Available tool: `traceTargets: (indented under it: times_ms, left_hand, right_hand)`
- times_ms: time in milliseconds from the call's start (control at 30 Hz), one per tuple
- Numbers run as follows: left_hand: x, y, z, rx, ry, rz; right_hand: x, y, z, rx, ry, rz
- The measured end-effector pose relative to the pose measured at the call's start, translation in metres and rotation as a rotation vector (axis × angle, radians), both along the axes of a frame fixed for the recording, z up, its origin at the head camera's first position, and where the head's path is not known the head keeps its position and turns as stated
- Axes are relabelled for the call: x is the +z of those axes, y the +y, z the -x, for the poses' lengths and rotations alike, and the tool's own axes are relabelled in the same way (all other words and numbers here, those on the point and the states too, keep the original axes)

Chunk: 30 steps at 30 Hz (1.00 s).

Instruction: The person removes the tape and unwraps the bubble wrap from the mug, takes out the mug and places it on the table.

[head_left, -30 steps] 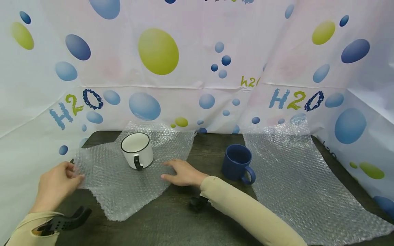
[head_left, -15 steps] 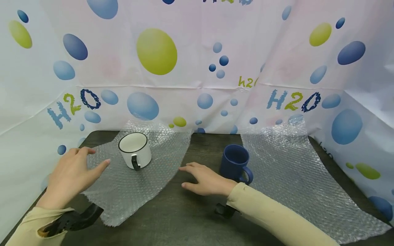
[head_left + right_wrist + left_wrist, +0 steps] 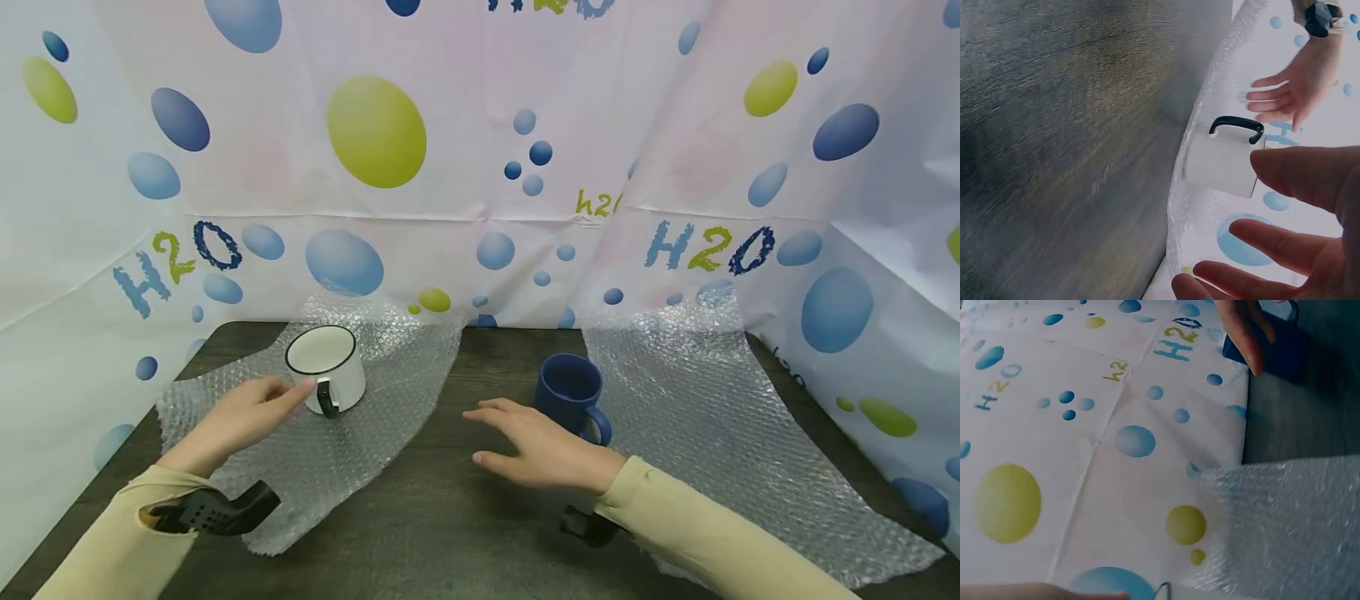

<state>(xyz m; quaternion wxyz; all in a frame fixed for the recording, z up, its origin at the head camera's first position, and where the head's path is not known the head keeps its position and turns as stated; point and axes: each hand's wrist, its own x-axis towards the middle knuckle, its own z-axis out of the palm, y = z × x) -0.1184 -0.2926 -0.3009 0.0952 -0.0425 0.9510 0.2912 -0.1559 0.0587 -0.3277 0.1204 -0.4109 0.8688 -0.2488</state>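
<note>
A white mug with a black rim and black handle stands upright on a sheet of bubble wrap at the left. My left hand is beside it, its fingertips overlapping the mug near the handle in the head view; in the right wrist view its fingers look extended and hold nothing. A blue mug stands upright on the dark table to the right. In front of it hovers my right hand, fingers spread and nothing in them, partly covering the mug's lower left side.
A second, longer bubble wrap sheet covers the table's right side. Dark wooden tabletop shows between the two sheets. A printed white curtain with blue and green dots closes off the back and sides.
My left hand has let go of the left sheet's corner and moved right to the white mug. My right hand has lifted off that sheet and shifted right, towards the blue mug.
</note>
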Motion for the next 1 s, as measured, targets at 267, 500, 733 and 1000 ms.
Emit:
traceTargets:
  times_ms: [267, 500, 733, 1000]
  left_hand:
    - [-0.013, 0.009, 0.009, 0.151, -0.116, -0.409]
    - [-0.02, 0.017, 0.018, 0.245, -0.137, -0.531]
    - [-0.031, 0.022, 0.021, 0.281, -0.174, -0.765]
    - [-0.041, 0.031, 0.028, 0.262, -0.204, -0.986]
  right_hand:
    - [0.001, 0.013, -0.003, 0.002, 0.024, 0.012]
    - [0.0, 0.019, -0.004, -0.008, 0.026, 0.01]
    - [0.001, 0.023, -0.005, -0.001, 0.017, 0.016]
    - [-0.002, 0.029, -0.006, -0.014, -0.002, 0.022]
